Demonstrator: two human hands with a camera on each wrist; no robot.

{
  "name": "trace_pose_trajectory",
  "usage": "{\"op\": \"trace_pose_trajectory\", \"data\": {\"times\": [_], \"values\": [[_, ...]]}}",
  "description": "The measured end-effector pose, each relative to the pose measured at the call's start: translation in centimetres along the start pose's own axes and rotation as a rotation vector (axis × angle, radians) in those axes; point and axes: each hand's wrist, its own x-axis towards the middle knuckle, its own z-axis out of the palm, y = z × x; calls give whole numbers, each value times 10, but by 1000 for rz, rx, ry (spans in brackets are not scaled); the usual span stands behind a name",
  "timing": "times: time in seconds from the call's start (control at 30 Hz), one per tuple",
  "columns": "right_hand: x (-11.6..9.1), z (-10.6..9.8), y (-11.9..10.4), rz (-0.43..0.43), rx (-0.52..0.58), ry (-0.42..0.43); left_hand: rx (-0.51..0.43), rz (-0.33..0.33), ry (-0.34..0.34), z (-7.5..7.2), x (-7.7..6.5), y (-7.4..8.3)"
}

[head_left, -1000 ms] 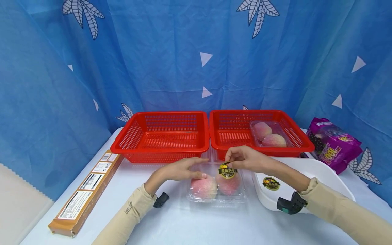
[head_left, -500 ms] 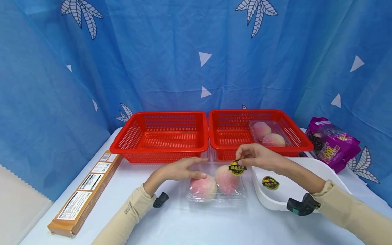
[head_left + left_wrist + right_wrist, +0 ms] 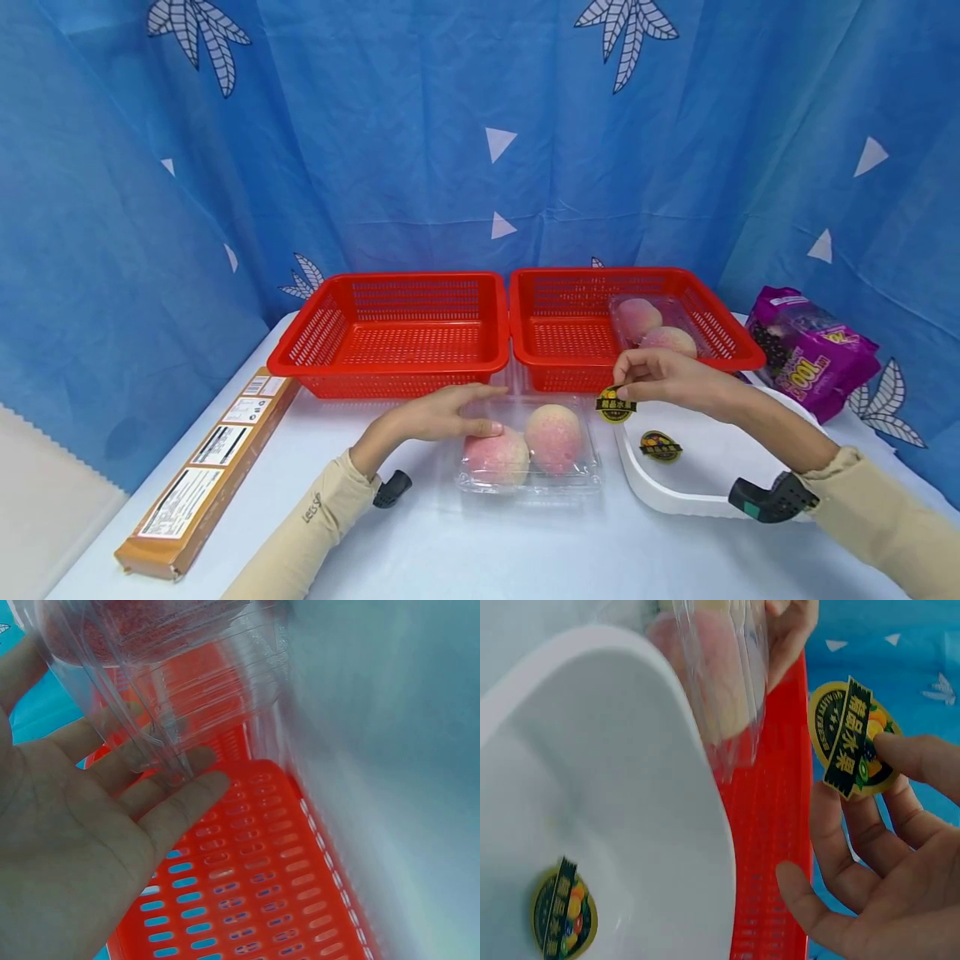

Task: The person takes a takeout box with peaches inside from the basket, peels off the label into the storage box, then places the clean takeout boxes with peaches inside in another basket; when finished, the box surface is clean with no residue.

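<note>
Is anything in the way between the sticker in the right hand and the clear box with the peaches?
No, nothing visible stands between the sticker, pinched in the right hand, and the clear box. The left hand is over on the box's other side, so it isn't in between.

On the tabletop [image 3: 525,550], red baskets [image 3: 390,369] are set along the far edge, a carton [image 3: 202,475] by the left, fruit pack [image 3: 528,467] and tub [image 3: 660,497] nearer.

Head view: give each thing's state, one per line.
Left hand, touching box
Right hand, pinching sticker
Sticker, held clear of box
Box, holding two peaches; lid unclear
Tub, upright, another sticker inside
Left basket, upright
Right basket, holding another box
Bag, seal unclear
Carton, lying flat
</note>
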Motion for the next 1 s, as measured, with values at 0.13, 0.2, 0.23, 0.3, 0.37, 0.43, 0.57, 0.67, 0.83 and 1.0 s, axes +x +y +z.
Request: {"op": "trace_pose_trajectory", "data": {"times": [0.13,0.2,0.23,0.3,0.37,0.43,0.57,0.67,0.83,1.0], "values": [[-4,-11,9,13,6,-31,-3,0,-2,0,0,-1],[-6,-16,14,16,12,-45,-4,1,-3,0,0,-1],[-7,-18,16,20,14,-57,-5,2,-4,0,0,-1],[-9,-23,21,27,22,-91,-6,3,-3,0,0,-2],[-11,-27,25,47,27,-126,-6,8,-1,0,0,-2],[-12,-32,29,69,30,-158,-6,11,-1,0,0,-2],[-16,-40,39,92,21,-187,-10,17,-1,0,0,-1],[-20,-46,46,107,8,-191,-12,17,1,0,0,-1],[-27,-54,59,152,5,-232,-18,8,0,0,0,0],[-35,-59,70,193,24,-287,-20,8,-2,0,0,0]]}}
